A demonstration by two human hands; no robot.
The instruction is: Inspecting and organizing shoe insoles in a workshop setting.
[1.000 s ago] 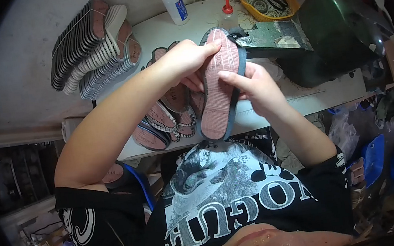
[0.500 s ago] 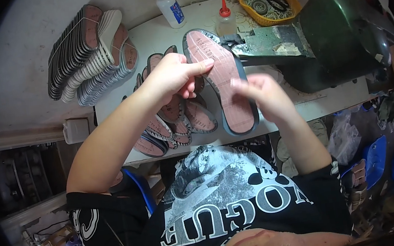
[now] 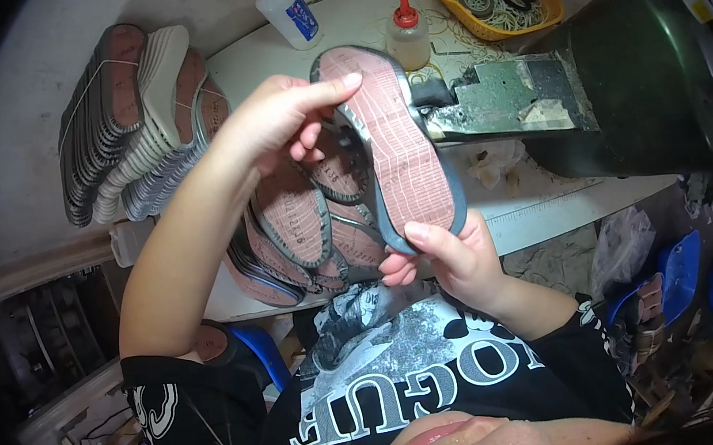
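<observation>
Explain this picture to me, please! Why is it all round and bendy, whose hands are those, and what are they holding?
There's no robot here, just a person using two bare hands. The camera sits on the person's head and looks down, so you see nearly what they see. Its very wide lens makes straight edges bend.

The left hand pinches the top end of a pink shoe sole with a dark edge, and the right hand holds the bottom end.

More pink soles lie in a pile on the white table. Farther back are a white bottle with a blue cap, a bottle with a red tip and a yellow basket. The big dark green thing on the right looks like a machine.
</observation>
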